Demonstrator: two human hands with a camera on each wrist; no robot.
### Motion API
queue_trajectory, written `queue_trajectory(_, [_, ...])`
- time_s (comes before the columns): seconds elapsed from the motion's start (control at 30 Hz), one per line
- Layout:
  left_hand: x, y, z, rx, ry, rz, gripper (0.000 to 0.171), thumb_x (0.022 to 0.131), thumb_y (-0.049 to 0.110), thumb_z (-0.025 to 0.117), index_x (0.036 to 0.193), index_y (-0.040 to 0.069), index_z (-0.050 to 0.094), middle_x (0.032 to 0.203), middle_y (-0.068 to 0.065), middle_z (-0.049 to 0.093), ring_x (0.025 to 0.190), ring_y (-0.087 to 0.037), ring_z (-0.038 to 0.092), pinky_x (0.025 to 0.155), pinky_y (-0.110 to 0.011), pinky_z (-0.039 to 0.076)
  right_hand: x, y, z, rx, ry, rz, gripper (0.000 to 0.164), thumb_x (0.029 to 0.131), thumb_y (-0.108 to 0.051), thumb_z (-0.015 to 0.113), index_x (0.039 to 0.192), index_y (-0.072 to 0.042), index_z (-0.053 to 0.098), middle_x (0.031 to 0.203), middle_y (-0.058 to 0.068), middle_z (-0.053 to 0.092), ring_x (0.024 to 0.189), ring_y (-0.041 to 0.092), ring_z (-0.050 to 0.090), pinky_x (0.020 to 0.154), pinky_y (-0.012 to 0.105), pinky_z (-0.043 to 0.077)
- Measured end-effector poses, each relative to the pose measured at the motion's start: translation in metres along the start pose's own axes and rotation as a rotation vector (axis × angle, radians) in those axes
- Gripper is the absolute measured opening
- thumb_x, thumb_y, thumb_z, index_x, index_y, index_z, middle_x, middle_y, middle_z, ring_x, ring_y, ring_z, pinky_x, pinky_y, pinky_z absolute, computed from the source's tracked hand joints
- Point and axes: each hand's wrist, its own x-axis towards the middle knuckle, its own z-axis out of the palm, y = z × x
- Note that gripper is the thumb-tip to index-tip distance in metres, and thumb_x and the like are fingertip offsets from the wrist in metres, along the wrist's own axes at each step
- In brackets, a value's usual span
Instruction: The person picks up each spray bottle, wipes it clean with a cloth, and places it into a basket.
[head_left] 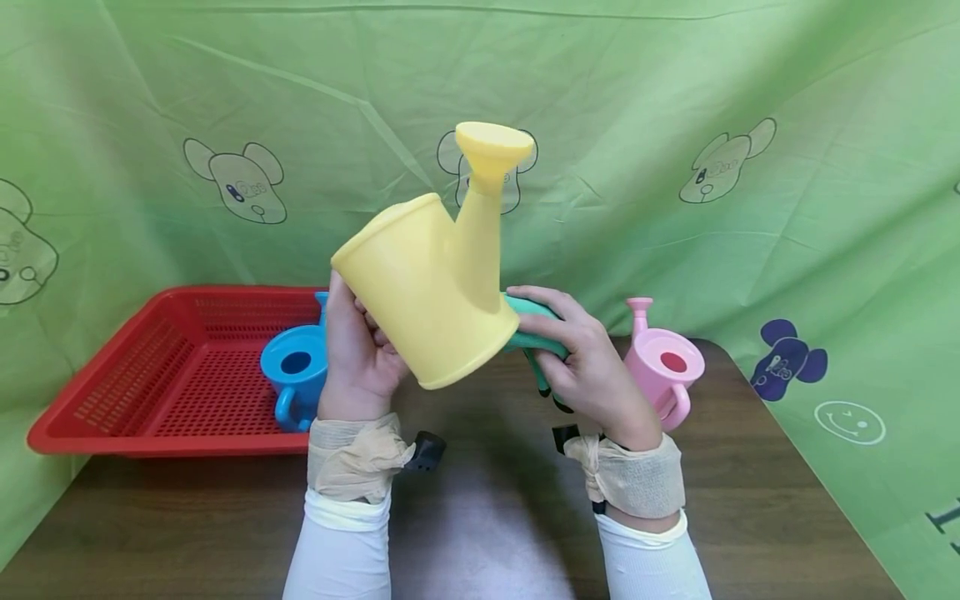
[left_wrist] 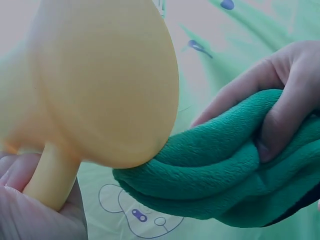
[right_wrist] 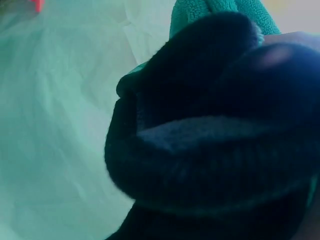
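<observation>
A yellow watering can [head_left: 420, 292] is held up tilted in the middle of the head view, its sprinkler head upward and its base toward the lower right. My left hand [head_left: 358, 358] grips it by the handle [left_wrist: 52, 177], which runs between fingers and palm in the left wrist view. In my right hand [head_left: 588, 354] is a folded, fuzzy green cloth [left_wrist: 210, 155], pinched under the thumb. The cloth's front fold meets the edge of the can's base. Dark parts of the cloth [right_wrist: 200, 165] fill most of the right wrist view.
To the left, a red plastic basket [head_left: 90, 408] sits on the brown table [head_left: 225, 517] with a blue watering can [head_left: 296, 367] inside. A pink watering can [head_left: 663, 362] stands at the right, behind my right wrist. Green printed fabric [head_left: 600, 67] hangs behind the table.
</observation>
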Motion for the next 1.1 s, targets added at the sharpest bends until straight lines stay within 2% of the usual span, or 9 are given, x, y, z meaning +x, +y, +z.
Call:
queue_trajectory(0.1, [0.0,0.002,-0.001,-0.033,0.022,0.023,0.049,0.095,0.045,0.048,0.059,0.015,0.033,0.048,0.001,0.036,0.038,-0.011,0.027,0.037,-0.019,0.025,0.0,0.001,-0.001,-0.023,-0.022,0.013,0.051,0.079,0.009,0.048,0.115,-0.021,0.07,0.135,0.002,0.053,0.124,0.016,0.047,0.087,0.033,0.042])
queue_trajectory(0.17, [0.001,0.003,-0.001,-0.075,0.041,0.074,0.046,0.094,0.04,0.049,0.059,0.015,0.031,0.047,0.001,0.031,0.037,-0.011,0.026,0.037,-0.02,0.024,0.0,0.0,-0.002,-0.035,-0.035,0.02,0.053,0.08,0.008,0.046,0.117,-0.024,0.069,0.136,0.0,0.053,0.125,0.015,0.047,0.087,0.033,0.042])
queue_trajectory(0.33, [0.002,0.005,0.002,-0.068,0.085,0.399,0.039,0.089,0.024,0.041,0.054,0.016,0.027,0.044,0.003,0.022,0.034,-0.009,0.023,0.035,-0.02,0.015,0.0,0.0,-0.004,-0.055,-0.07,0.039,0.055,0.082,0.005,0.044,0.119,-0.029,0.068,0.136,-0.002,0.052,0.128,0.012,0.044,0.094,0.034,0.042])
queue_trajectory(0.47, [-0.002,0.012,0.006,0.079,0.194,0.65,0.042,0.09,0.025,0.041,0.052,0.015,0.026,0.043,0.003,0.022,0.035,-0.008,0.019,0.036,-0.021,0.013,-0.001,0.0,-0.005,-0.051,-0.079,0.048,0.056,0.083,0.004,0.044,0.12,-0.03,0.067,0.137,-0.002,0.051,0.128,0.012,0.043,0.095,0.034,0.042])
queue_trajectory(0.67, [-0.021,0.039,0.013,0.397,0.375,0.882,0.048,0.096,0.032,0.044,0.055,0.014,0.025,0.046,0.001,0.02,0.039,-0.01,0.016,0.038,-0.024,0.009,-0.003,0.002,-0.004,-0.042,-0.068,0.05,0.056,0.082,0.006,0.044,0.12,-0.029,0.067,0.138,-0.004,0.051,0.128,0.014,0.045,0.09,0.033,0.043])
queue_trajectory(0.77, [-0.03,0.063,0.013,0.57,0.481,0.959,0.049,0.096,0.031,0.048,0.057,0.01,0.026,0.049,-0.002,0.021,0.04,-0.014,0.015,0.038,-0.025,0.008,-0.002,0.003,-0.004,-0.032,-0.058,0.049,0.056,0.082,0.006,0.044,0.12,-0.028,0.067,0.138,-0.004,0.051,0.127,0.013,0.046,0.089,0.032,0.043])
queue_trajectory(0.87, [-0.038,0.087,0.003,0.696,0.604,1.004,0.053,0.096,0.031,0.05,0.056,0.006,0.027,0.048,-0.004,0.023,0.04,-0.015,0.016,0.038,-0.024,0.009,-0.002,0.002,-0.004,-0.025,-0.058,0.047,0.057,0.081,0.007,0.044,0.12,-0.028,0.067,0.138,-0.002,0.051,0.127,0.014,0.046,0.089,0.032,0.043])
queue_trajectory(1.0, [-0.051,0.111,-0.026,0.84,0.791,0.995,0.054,0.096,0.032,0.05,0.054,0.004,0.033,0.044,-0.003,0.028,0.035,-0.014,0.022,0.034,-0.021,0.015,0.0,-0.003,-0.003,-0.017,-0.076,0.059,0.057,0.081,0.009,0.045,0.12,-0.027,0.067,0.137,-0.001,0.051,0.127,0.015,0.045,0.091,0.034,0.042])
queue_trajectory(1.1, [-0.065,0.124,-0.047,0.971,0.973,0.943,0.052,0.096,0.034,0.05,0.055,0.004,0.04,0.044,-0.001,0.035,0.035,-0.011,0.028,0.034,-0.02,0.022,0.003,-0.014,-0.003,-0.005,-0.089,0.066,0.056,0.081,0.01,0.045,0.12,-0.023,0.068,0.136,0.002,0.052,0.126,0.018,0.046,0.091,0.035,0.042])
